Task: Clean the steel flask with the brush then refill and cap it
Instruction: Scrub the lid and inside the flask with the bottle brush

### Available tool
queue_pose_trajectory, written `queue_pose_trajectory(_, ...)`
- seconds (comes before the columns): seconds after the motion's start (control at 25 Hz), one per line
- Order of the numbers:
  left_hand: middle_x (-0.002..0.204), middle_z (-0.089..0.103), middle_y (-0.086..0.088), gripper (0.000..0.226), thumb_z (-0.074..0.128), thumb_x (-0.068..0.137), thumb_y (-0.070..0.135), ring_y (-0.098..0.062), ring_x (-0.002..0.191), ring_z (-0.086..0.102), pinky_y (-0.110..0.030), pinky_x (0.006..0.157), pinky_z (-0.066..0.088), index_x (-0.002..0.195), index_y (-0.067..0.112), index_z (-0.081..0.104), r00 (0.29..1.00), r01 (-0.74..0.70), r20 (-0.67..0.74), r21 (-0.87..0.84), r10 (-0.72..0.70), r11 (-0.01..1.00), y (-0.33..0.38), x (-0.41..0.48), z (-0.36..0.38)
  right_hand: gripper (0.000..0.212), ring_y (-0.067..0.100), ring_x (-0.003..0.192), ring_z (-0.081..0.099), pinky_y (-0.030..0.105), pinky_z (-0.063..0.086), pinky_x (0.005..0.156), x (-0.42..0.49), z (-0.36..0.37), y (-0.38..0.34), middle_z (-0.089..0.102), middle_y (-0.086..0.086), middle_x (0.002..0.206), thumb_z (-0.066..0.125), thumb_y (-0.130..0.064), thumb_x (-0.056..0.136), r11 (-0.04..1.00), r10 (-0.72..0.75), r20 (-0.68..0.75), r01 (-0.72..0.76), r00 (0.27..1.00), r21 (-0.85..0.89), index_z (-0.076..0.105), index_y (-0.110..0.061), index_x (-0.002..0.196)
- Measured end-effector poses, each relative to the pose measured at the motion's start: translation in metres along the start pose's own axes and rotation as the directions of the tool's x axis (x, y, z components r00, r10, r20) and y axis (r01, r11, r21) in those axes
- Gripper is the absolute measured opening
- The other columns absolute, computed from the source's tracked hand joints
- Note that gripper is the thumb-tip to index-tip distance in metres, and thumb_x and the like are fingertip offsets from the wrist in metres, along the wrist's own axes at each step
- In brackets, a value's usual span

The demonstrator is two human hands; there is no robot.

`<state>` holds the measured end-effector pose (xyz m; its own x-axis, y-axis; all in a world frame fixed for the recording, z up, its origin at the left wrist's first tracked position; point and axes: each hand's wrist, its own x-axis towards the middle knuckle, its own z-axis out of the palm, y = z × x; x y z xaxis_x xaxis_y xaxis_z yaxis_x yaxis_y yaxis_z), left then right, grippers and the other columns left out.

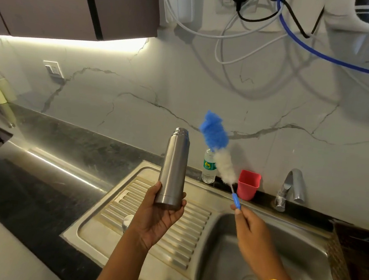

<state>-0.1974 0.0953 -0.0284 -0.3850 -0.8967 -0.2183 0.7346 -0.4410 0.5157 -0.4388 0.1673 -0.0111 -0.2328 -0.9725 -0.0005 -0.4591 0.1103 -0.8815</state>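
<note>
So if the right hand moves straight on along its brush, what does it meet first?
Likely the plastic bottle behind the brush, then the marble wall; depth is unclear. The flask lies left of that line.

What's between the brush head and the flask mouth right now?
Nothing visible. The flask, upright in the left hand, looks uncapped. The brush head hangs in open air just right of its mouth and slightly above it. The right hand pinches the end of the brush handle.
</note>
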Motion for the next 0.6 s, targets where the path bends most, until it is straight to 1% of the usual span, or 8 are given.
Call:
queue_pose_trajectory(0.08, 0.129, 0.059, -0.033, 0.099, 0.092, 0.07, 0.036, -0.038, 0.103, 0.066, -0.047, 0.083, 0.063, 0.148, 0.0, 0.042, 1.0, 0.011, 0.007, -0.034, -0.011, 0.999, 0.003, 0.003, 0.001, 0.03, 0.009, 0.047, 0.047, 0.027, 0.037, 0.046, -0.005, 0.009, -0.004, 0.056, 0.002, 0.06, 0.045, -0.034, 0.103, 0.99, -0.075, 0.045, 0.08, 0.996, -0.115, 0.063, -0.03, 0.127)
queue_pose_trajectory(0.2, 0.134, 0.058, -0.029, 0.077, 0.074, 0.09, 0.038, -0.038, 0.111, 0.066, -0.05, 0.09, 0.06, 0.15, 0.003, 0.041, 0.999, 0.021, -0.022, -0.083, -0.023, 0.996, 0.004, 0.013, 0.005, 0.031, 0.008, 0.058, 0.061, 0.019, 0.042, 0.048, -0.021, 0.023, -0.009, 0.066, 0.0, 0.068, 0.046, -0.037, 0.103, 0.965, -0.071, 0.144, 0.105, 0.987, -0.239, 0.061, -0.031, 0.129)
queue_pose_trajectory(0.28, 0.133, 0.061, -0.026, 0.068, 0.064, 0.095, 0.038, -0.036, 0.112, 0.068, -0.051, 0.094, 0.059, 0.15, 0.003, 0.045, 0.998, -0.01, -0.059, -0.04, 0.008, 0.999, 0.005, 0.021, 0.006, 0.036, 0.005, 0.071, 0.065, 0.013, 0.048, 0.059, -0.039, 0.03, -0.012, 0.072, -0.003, 0.083, 0.045, -0.041, 0.102, 0.949, -0.02, 0.218, 0.088, 0.976, -0.303, 0.056, -0.035, 0.136)
queue_pose_trajectory(0.32, 0.132, 0.063, -0.025, 0.067, 0.062, 0.095, 0.039, -0.036, 0.111, 0.068, -0.05, 0.095, 0.059, 0.149, 0.003, 0.047, 0.997, -0.025, -0.073, -0.013, 0.024, 1.0, 0.006, 0.023, 0.006, 0.037, 0.005, 0.075, 0.065, 0.014, 0.05, 0.065, -0.044, 0.031, -0.015, 0.072, -0.003, 0.089, 0.045, -0.041, 0.102, 0.946, -0.002, 0.226, 0.075, 0.974, -0.316, 0.055, -0.036, 0.137)
queue_pose_trajectory(0.36, 0.13, 0.064, -0.025, 0.066, 0.063, 0.094, 0.038, -0.035, 0.111, 0.069, -0.049, 0.096, 0.058, 0.148, 0.003, 0.048, 0.996, -0.025, -0.082, 0.006, 0.025, 1.0, 0.006, 0.027, 0.004, 0.036, 0.005, 0.075, 0.065, 0.018, 0.052, 0.067, -0.041, 0.032, -0.02, 0.072, -0.003, 0.089, 0.045, -0.041, 0.102, 0.948, 0.005, 0.212, 0.064, 0.977, -0.313, 0.055, -0.036, 0.136)
queue_pose_trajectory(0.44, 0.125, 0.065, -0.026, 0.064, 0.065, 0.094, 0.036, -0.033, 0.109, 0.067, -0.046, 0.099, 0.054, 0.145, 0.002, 0.049, 0.997, 0.01, -0.075, 0.038, -0.007, 0.999, 0.003, 0.029, 0.007, 0.03, 0.008, 0.066, 0.063, 0.024, 0.05, 0.058, -0.014, 0.034, -0.03, 0.068, -0.003, 0.077, 0.044, -0.038, 0.103, 0.953, -0.005, 0.148, 0.049, 0.989, -0.299, 0.059, -0.034, 0.129)
queue_pose_trajectory(0.52, 0.121, 0.065, -0.028, 0.06, 0.065, 0.096, 0.035, -0.033, 0.107, 0.066, -0.045, 0.102, 0.051, 0.142, 0.0, 0.049, 0.997, 0.044, -0.064, 0.077, -0.039, 0.996, -0.001, 0.033, 0.009, 0.022, 0.013, 0.063, 0.062, 0.029, 0.046, 0.055, 0.015, 0.036, -0.04, 0.063, -0.004, 0.07, 0.043, -0.036, 0.103, 0.946, -0.034, 0.059, 0.052, 0.998, -0.321, 0.062, -0.031, 0.114)
queue_pose_trajectory(0.6, 0.118, 0.066, -0.027, 0.058, 0.062, 0.097, 0.035, -0.031, 0.102, 0.068, -0.044, 0.094, 0.056, 0.141, -0.001, 0.05, 0.998, 0.019, -0.064, 0.081, -0.014, 0.997, 0.004, 0.041, 0.012, 0.019, 0.018, 0.066, 0.063, 0.034, 0.046, 0.057, 0.018, 0.044, -0.041, 0.062, -0.003, 0.07, 0.043, -0.036, 0.103, 0.938, -0.069, 0.045, 0.08, 0.997, -0.338, 0.06, -0.029, 0.099)
